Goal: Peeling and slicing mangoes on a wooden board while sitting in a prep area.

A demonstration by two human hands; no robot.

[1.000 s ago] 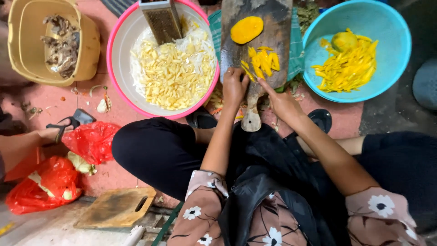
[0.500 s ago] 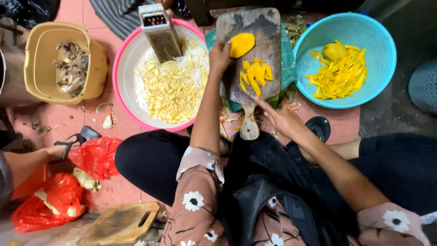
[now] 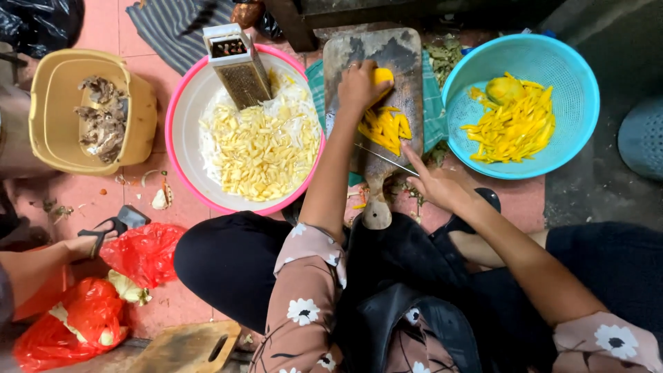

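Note:
A worn wooden cutting board (image 3: 404,55) lies on the floor in front of me. My left hand (image 3: 360,86) reaches to its far end and grips a yellow fruit piece (image 3: 382,74). A pile of yellow strips (image 3: 384,128) lies mid-board. My right hand (image 3: 436,184) rests at the board's near right side and holds a thin knife (image 3: 380,157), whose blade points left across the board, just below the strips.
A blue colander (image 3: 566,76) with yellow strips stands to the right. On the left are a pink-rimmed bowl (image 3: 181,103) of pale shreds with a metal grater (image 3: 238,65), and a yellow tub (image 3: 141,114) of scraps. Red bags (image 3: 141,252), another person's sandalled foot (image 3: 97,238) and a wooden board (image 3: 186,349) are near left.
My left hand moved from the board's near end to the yellow piece at the far end and took hold of it. My right hand drew back slightly with the knife.

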